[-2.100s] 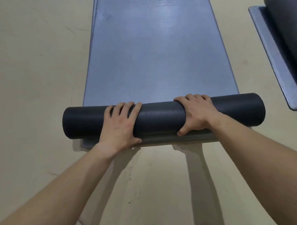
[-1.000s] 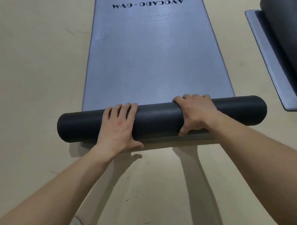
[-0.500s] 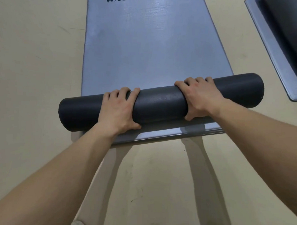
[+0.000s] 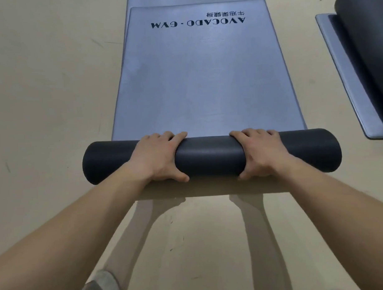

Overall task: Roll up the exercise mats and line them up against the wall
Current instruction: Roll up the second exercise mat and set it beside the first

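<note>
A: Entry one, the largest?
B: Floor (image 4: 43, 106). Beige, scuffed, and it carries everything listed.

A: Entry two?
B: Mat (image 4: 205, 79). Grey-blue, lying flat down the middle of the floor and running away from the person. Its near end is wound into a dark roll (image 4: 209, 158), which lies crosswise with both ends overhanging the mat's long edges.

A: Entry three?
B: Second mat (image 4: 353, 85). At the right edge of the floor in view, well apart from the first. It is partly rolled and cut off by the frame.

A: The hands?
B: Left hand (image 4: 156, 159) on the roll's left half, right hand (image 4: 262, 155) on its right half. On each, the fingers curl over the roll's far side and the thumb tucks in at the near side, so both hands grip the roll.

A: The smallest?
B: Lettering (image 4: 198, 23). Black, "AVOCADO · GYM", upside down to the person, near the mat's far end.
</note>
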`<state>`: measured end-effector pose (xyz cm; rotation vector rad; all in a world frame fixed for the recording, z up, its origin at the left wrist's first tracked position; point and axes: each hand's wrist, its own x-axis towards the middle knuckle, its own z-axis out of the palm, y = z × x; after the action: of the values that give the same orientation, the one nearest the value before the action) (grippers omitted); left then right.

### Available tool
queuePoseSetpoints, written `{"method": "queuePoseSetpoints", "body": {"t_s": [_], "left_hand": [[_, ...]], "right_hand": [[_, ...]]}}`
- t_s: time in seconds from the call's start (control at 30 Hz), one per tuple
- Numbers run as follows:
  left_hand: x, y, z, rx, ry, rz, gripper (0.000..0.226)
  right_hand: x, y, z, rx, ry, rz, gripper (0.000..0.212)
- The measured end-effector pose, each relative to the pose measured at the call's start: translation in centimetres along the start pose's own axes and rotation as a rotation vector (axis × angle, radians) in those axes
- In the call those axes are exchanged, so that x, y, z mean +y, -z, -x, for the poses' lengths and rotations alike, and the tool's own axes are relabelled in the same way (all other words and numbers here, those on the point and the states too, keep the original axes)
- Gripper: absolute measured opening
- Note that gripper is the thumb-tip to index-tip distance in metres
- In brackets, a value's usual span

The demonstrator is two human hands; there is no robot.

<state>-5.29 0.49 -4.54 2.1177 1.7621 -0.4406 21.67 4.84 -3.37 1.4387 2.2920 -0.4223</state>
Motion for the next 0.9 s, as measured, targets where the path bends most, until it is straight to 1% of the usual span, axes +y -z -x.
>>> {"method": "queuePoseSetpoints", "body": {"t_s": [0.03,0.07,0.1,0.13,0.17,0.27,0.3,0.33,0.4,0.47,0.5,0.53,0.6,0.67,0.7,0.73,0.77,0.83,0.87,0.9], "left_hand": [[0.4,-0.9,0.4,0.087,0.002,-0.05,0.121],[0.6,-1.4,0.5,0.129,0.004,-0.071,0.12],[0.4,-1.3,0.3,0.132,0.0,-0.068,0.119],[0.1,-0.8,-0.4,0.112,-0.013,-0.057,0.119],[-0.3,-0.1,-1.3,0.082,-0.028,-0.039,0.118],[-1.6,2.6,-3.3,-0.06,-0.045,0.111,0.115],[-1.8,2.8,-3.6,-0.091,-0.045,0.134,0.115],[-1.7,2.6,-3.6,-0.081,-0.046,0.126,0.115],[-1.4,1.7,-3.0,0.05,-0.023,0.036,0.118],[-0.7,0.0,-1.8,0.207,0.009,-0.081,0.118],[-0.5,-0.2,-1.5,0.247,0.021,-0.086,0.116],[-0.5,0.4,-1.7,0.25,0.032,-0.07,0.113],[-0.8,2.6,-2.5,0.159,0.017,-0.003,0.108],[-1.1,4.0,-2.1,0.019,-0.021,0.054,0.106],[-1.0,4.0,-1.6,-0.052,-0.027,0.06,0.105],[-0.9,3.6,-1.0,-0.113,-0.031,0.056,0.106],[-0.8,3.0,-0.5,-0.154,-0.032,0.045,0.108],[-0.9,2.5,-0.7,-0.182,-0.026,0.089,0.109],[-1.0,2.8,-1.1,-0.204,-0.018,0.125,0.109],[-1.2,3.1,-1.4,-0.213,-0.012,0.148,0.109]], "right_hand": [[0.3,1.1,-0.9,-0.063,0.009,-0.015,0.122],[0.5,1.9,-1.6,-0.115,0.019,-0.026,0.123],[0.7,2.2,-2.1,-0.141,0.03,-0.034,0.124],[1.1,2.3,-2.4,-0.128,0.038,-0.039,0.125],[1.4,2.1,-2.5,-0.078,0.041,-0.036,0.125],[0.9,0.1,-1.6,0.188,0.03,0.064,0.121],[0.4,-0.9,-1.0,0.259,0.018,0.095,0.118],[0.2,-1.7,-0.8,0.306,0.009,0.116,0.116],[0.1,-1.5,-1.3,0.324,0.0,0.126,0.112],[0.2,0.1,-2.0,0.268,0.026,0.11,0.108],[0.3,1.1,-2.5,0.233,0.038,0.098,0.107],[0.4,2.1,-2.9,0.189,0.035,0.08,0.105],[0.6,4.1,-3.1,0.07,0.026,0.012,0.102],[0.5,5.0,-2.1,-0.045,0.043,-0.062,0.098],[0.2,4.7,-1.2,-0.074,0.044,-0.077,0.099],[-0.1,3.8,-0.2,-0.066,0.038,-0.069,0.102],[-0.6,2.4,0.8,-0.005,0.029,-0.025,0.107],[-1.8,-0.8,2.7,0.182,-0.004,0.083,0.117],[-2.1,-1.9,3.0,0.24,-0.021,0.107,0.12],[-2.1,-2.0,2.8,0.255,-0.023,0.113,0.121]]}}
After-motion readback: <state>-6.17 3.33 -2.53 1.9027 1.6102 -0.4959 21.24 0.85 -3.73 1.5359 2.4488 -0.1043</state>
